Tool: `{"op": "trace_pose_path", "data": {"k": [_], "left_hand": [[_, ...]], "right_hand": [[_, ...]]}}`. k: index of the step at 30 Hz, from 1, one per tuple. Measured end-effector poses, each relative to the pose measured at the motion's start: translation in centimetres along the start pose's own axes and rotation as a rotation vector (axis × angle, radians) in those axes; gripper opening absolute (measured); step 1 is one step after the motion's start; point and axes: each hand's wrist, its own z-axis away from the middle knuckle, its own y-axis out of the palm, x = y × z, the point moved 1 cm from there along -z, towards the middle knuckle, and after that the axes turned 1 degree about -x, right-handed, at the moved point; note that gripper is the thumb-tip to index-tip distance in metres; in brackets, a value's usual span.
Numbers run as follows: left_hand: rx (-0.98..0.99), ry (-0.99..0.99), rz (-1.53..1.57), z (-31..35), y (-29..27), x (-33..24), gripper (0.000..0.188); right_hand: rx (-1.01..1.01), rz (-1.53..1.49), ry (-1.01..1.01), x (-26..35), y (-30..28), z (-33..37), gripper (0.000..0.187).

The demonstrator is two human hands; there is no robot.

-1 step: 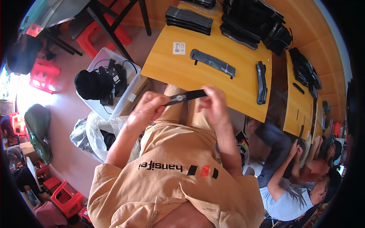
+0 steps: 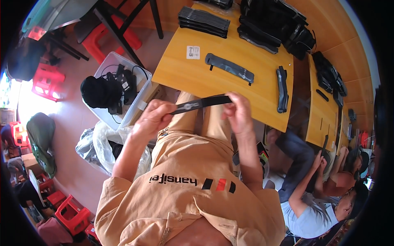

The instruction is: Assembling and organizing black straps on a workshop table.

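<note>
A black fabric strap [image 2: 202,104] with a small grey print spans the gap between my hands, above my lap. My left hand [image 2: 155,116] closes round its left end. At the other end my right hand [image 2: 239,112] pinches it between thumb and fingers. Just beyond, on the yellow table [image 2: 176,76], lies a flat dark-grey band [image 2: 230,67] with short black tabs. A folded dark band [image 2: 282,89] rests near the table's right edge.
Stacked grey bands [image 2: 204,21] and black bundles [image 2: 273,24] occupy the table's far side. A clear plastic bin [image 2: 143,84] with black gear stands at the left, beside a plastic bag [image 2: 96,141]. Co-workers sit at the right; a red stool [image 2: 72,213] stands lower left.
My hands have moved slightly apart, the right one a little to the right. More of the strap shows between them, and its print is plainer.
</note>
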Motion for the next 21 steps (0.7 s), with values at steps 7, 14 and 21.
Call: {"op": "trace_pose_path", "data": {"k": [7, 14, 21], "left_hand": [[0.105, -0.069, 0.312, 4.3, -9.1, -1.8, 0.040], [-0.068, -0.052, 0.414, 6.1, -10.3, -2.7, 0.039], [-0.201, 0.245, 0.365, 5.9, -13.7, -5.5, 0.042]], "right_hand": [[-0.347, -0.080, -0.025, 3.2, -11.3, 0.2, 0.022], [-0.527, 0.028, -0.080, 6.7, -10.5, 2.1, 0.019], [-0.335, 0.072, -0.210, 11.6, -12.4, 5.4, 0.031]]}}
